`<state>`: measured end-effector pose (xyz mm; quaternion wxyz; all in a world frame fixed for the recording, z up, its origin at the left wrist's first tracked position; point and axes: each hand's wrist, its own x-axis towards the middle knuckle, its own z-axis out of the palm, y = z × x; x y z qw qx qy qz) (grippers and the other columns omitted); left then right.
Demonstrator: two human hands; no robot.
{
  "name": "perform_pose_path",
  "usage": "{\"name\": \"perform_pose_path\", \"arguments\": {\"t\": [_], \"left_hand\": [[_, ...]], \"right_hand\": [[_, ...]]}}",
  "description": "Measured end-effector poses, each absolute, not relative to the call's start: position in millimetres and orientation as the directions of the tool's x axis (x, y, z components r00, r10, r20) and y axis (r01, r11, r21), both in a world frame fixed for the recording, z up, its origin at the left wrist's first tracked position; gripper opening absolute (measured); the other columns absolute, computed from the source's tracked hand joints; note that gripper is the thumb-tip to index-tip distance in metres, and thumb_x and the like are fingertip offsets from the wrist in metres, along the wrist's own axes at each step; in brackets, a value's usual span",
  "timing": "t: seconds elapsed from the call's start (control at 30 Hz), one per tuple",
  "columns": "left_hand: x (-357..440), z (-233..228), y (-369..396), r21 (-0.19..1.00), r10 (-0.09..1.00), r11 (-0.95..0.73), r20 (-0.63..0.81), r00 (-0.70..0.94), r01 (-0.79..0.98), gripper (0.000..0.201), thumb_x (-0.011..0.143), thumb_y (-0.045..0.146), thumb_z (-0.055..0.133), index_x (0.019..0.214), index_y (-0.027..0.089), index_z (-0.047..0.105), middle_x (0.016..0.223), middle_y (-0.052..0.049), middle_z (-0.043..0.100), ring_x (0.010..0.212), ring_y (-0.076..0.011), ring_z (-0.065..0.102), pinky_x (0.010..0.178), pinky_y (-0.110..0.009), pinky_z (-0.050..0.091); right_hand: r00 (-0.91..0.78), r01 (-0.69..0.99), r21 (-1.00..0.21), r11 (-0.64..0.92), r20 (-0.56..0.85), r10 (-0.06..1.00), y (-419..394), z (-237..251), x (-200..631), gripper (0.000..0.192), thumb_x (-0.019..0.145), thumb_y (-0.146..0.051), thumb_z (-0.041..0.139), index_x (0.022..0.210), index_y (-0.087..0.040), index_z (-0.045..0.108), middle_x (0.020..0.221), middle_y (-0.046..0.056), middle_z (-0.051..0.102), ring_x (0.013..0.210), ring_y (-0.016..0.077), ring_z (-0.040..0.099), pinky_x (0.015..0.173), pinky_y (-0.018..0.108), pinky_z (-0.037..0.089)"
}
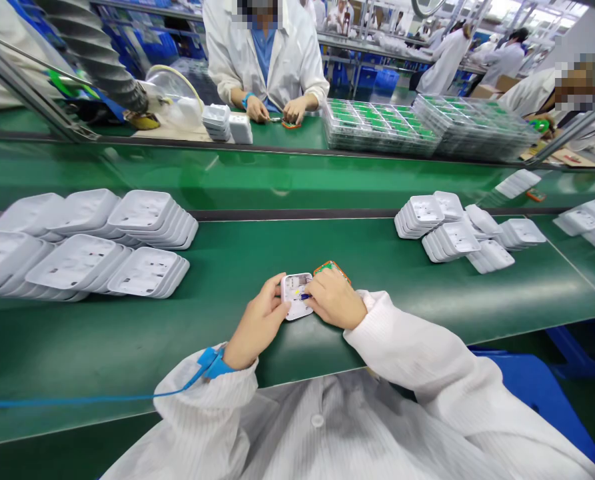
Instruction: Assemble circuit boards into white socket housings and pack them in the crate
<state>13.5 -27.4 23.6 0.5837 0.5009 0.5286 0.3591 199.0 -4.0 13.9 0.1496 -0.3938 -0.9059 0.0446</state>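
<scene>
My left hand (260, 319) grips a small white plastic housing (298, 314) by its left edge, thumb on the near side. The housing's open inside faces up. My right hand (336, 299) is closed over the housing's right side, its fingertips pinching a small dark blue piece (304, 297) whose kind I cannot make out. Just beyond my right hand lies a green circuit board (331, 265) with an orange edge, partly hidden by the fingers. A blue wrist strap (214, 363) with a cord is around my left wrist.
Stacked larger white covers (144, 270) stand on the left of the green bench (257, 247). Smaller white housings (454, 239) are piled on the right. Across a raised ledge, a person (272, 60) works near clear trays of green boards (377, 123).
</scene>
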Motion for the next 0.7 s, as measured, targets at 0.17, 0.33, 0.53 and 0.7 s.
{"name": "perform_pose_path", "arguments": {"t": [0.17,0.33,0.53,0.7], "left_hand": [[11,24,-27,0.971,0.947,0.186,-0.217,0.236,0.147,0.057,0.075,0.023,0.055,0.13,0.02,0.042,0.124,-0.009,0.057,0.103,-0.0201,0.06,0.089,-0.033,0.048],[10,14,-20,0.956,0.967,0.047,-0.117,0.228,0.29,0.05,0.082,0.029,0.048,0.131,0.02,0.043,0.125,-0.007,0.057,0.107,-0.0201,0.058,0.092,-0.035,0.046],[12,17,-12,0.847,0.987,-0.042,-0.047,0.154,0.529,0.043,0.085,0.031,0.043,0.127,0.023,0.049,0.12,-0.003,0.062,0.1,-0.0197,0.061,0.09,-0.035,0.044],[8,12,0,0.891,0.993,0.021,-0.07,0.091,0.454,0.054,0.084,0.04,0.047,0.134,0.02,0.042,0.124,-0.009,0.059,0.107,-0.0215,0.059,0.09,-0.036,0.046]], "right_hand": [[-0.501,0.792,-0.313,0.524,0.157,0.851,6,30,194,0.044,0.076,-0.032,0.074,0.109,-0.014,0.05,0.111,0.014,0.055,0.101,0.0273,0.047,0.083,0.039,0.036],[-0.663,0.678,-0.453,0.58,-0.036,0.748,23,32,193,0.035,0.081,-0.021,0.066,0.11,-0.015,0.047,0.107,0.009,0.059,0.096,0.0226,0.055,0.08,0.034,0.04],[-0.599,0.723,-0.485,0.491,-0.085,0.797,22,32,185,0.027,0.082,-0.024,0.062,0.102,-0.015,0.046,0.093,0.008,0.06,0.081,0.0214,0.059,0.069,0.031,0.042],[-0.514,0.7,-0.676,0.23,-0.254,0.819,66,38,195,0.033,0.068,-0.024,0.074,0.094,-0.016,0.054,0.085,0.002,0.064,0.074,0.0169,0.06,0.063,0.026,0.044]]}}
